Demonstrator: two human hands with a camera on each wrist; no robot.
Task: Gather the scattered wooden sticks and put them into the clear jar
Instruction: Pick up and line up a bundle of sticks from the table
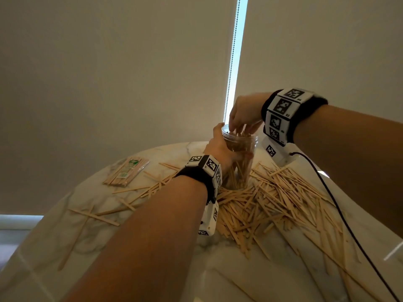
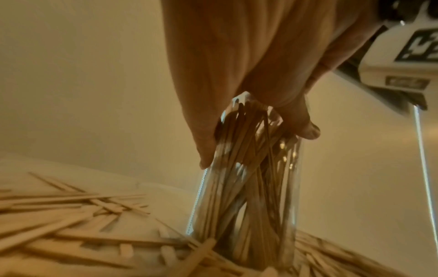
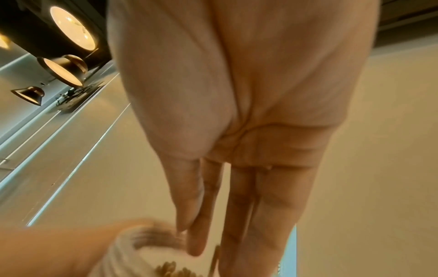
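A tall clear jar stands upright on the marble table, packed with upright wooden sticks. My left hand grips the jar's upper part from the left, thumb and fingers wrapped around it. In the left wrist view the left hand clasps the jar near its top. My right hand hovers over the jar's mouth, fingers pointing down among the stick tops. In the right wrist view the right hand shows straight fingers above the blurred jar mouth. Many loose sticks lie around the jar.
A wrapped bundle of sticks lies at the table's far left. Scattered single sticks reach toward the left edge. A black cable crosses the right side of the table. Blinds with a bead chain hang behind.
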